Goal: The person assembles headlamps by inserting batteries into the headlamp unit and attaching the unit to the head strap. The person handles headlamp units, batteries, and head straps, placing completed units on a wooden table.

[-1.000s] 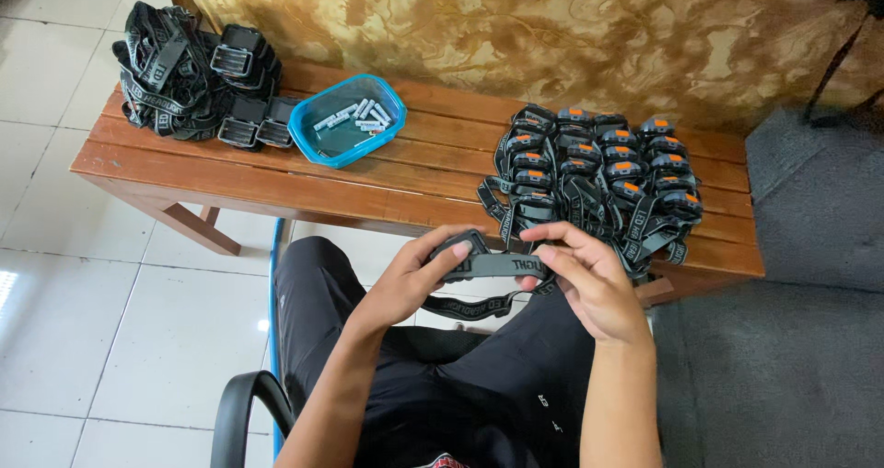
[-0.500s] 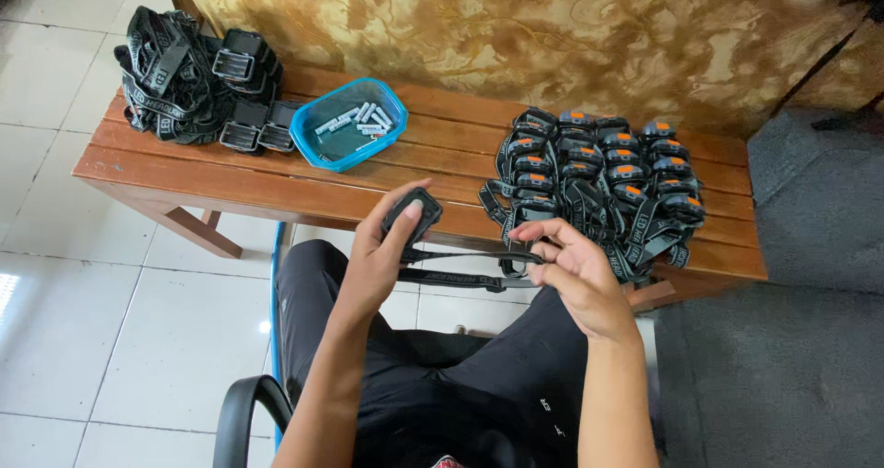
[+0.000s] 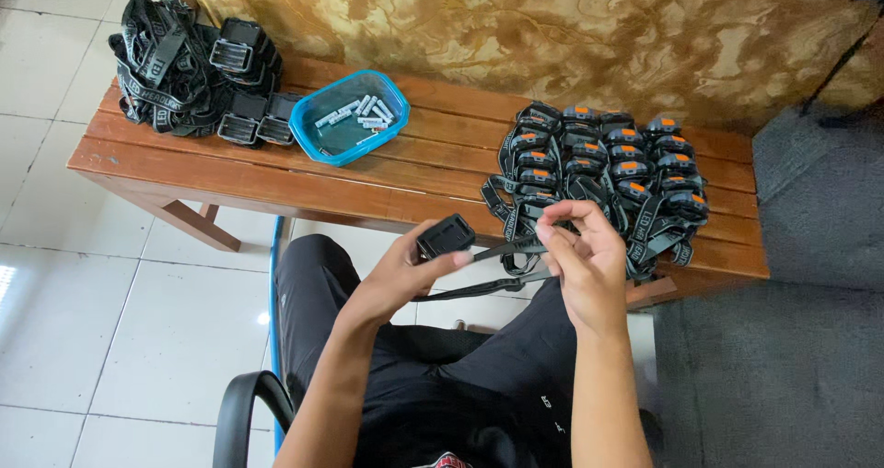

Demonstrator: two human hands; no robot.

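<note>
Lowered since before, left hand (image 3: 401, 270) grips one headlamp (image 3: 446, 236); right hand (image 3: 582, 256) pinches its single strap (image 3: 506, 247).

Brightness: even, soft daylight, nothing dim
Glare: pale sheen on the floor tiles (image 3: 55, 275) far left of the fingers (image 3: 562, 233)
Shadows: faint, under the counter (image 3: 276, 178) just beyond the fingers
Focus: sharp throughout, fingers included
Edges: slight wide-angle bowing at the corners
</note>
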